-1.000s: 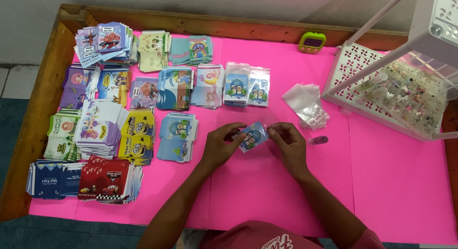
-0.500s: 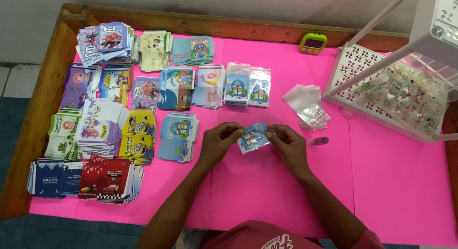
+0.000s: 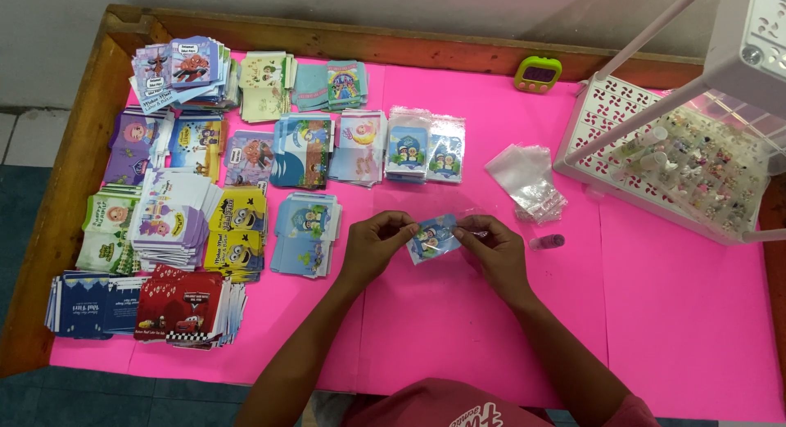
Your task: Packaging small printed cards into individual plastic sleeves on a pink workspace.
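A small blue picture card in a clear plastic sleeve (image 3: 432, 237) is held above the pink tabletop (image 3: 458, 329) between both hands. My left hand (image 3: 375, 245) pinches its left edge. My right hand (image 3: 491, 248) pinches its right edge, fingers curled around the sleeve's end. A pile of empty clear sleeves (image 3: 528, 181) lies just beyond my right hand. A small dark bottle (image 3: 546, 242) lies right of my right hand.
Stacks of printed cards cover the table's left half, among them blue ones (image 3: 306, 233) beside my left hand and two sleeved packs (image 3: 426, 149). A white perforated basket (image 3: 679, 161) with small trinkets stands at the right. A green timer (image 3: 538, 72) sits at the back edge.
Both hands stay on the sleeved card at the same spot. The card has tilted a little between the fingers.
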